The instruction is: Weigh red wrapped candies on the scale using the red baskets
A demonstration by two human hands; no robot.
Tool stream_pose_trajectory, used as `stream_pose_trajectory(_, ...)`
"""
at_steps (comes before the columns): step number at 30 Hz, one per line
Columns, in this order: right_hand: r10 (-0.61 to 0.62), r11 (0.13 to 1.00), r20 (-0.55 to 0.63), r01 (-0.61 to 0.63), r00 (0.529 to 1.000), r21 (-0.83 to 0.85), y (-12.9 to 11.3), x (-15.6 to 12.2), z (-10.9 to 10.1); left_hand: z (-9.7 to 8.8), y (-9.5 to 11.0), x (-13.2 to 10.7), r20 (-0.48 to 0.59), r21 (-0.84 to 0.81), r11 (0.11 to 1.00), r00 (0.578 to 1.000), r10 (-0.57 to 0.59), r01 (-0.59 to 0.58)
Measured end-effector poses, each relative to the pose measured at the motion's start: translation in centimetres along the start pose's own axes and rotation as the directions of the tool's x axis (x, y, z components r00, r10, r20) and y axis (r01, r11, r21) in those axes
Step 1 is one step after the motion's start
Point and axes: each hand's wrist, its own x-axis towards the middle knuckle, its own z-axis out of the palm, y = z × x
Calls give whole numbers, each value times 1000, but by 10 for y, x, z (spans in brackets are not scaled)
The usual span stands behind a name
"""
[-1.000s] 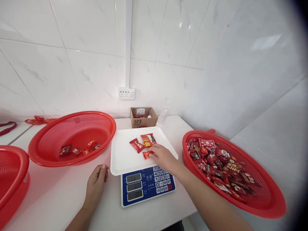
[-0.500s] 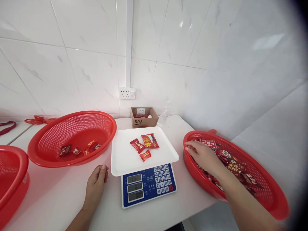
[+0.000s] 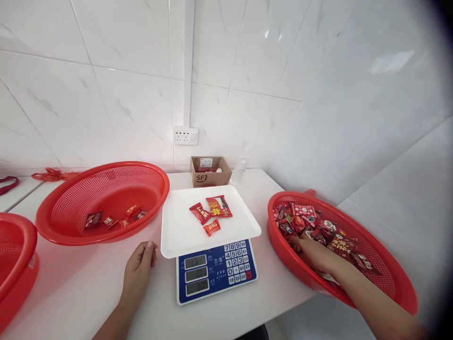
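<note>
My right hand [image 3: 309, 250] reaches into the right red basket [image 3: 396, 288], its fingertips down among many small wrapped snack packets [image 3: 300, 222]. Those fingertips are mostly hidden, so I cannot see whether they grip a packet. On the table left of the digital scale [image 3: 217, 271] rests my left hand [image 3: 139, 262], fingers curled and thumb against them, with nothing showing in it. The scale's white tray [image 3: 177, 236] carries a larger red and yellow packet [image 3: 218, 206], a dark red packet [image 3: 200, 213] and a small orange-red packet [image 3: 211, 227].
Another red basket [image 3: 56, 226] with several packets stands left of the scale, and part of a third basket [image 3: 17, 278] shows at the left edge. Behind the scale are a cardboard box [image 3: 212, 178] and a clear plastic bottle [image 3: 241, 167]. A tiled wall closes off the back.
My right hand has moved down and toward me inside the right basket, uncovering packets at its left end. My left hand and the packets on the tray stay as they were.
</note>
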Motion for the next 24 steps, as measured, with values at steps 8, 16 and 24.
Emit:
stream_pose_trajectory(8, 108, 990, 117, -96, 987, -103, -9, -4, -39, 1, 2, 0, 4, -15, 1000, 1000, 7, -7)
stream_pose_trajectory(16, -242, 907, -85, 256, 967, 334, -114, 1, -32, 2, 1, 0, 13, -5, 1000, 1000, 8, -8)
stream_pose_trajectory(24, -292, 886, 32, 258, 956, 385, -161, 10, 21, -3, 2, 1, -59, -18, 1000, 998, 18, -19)
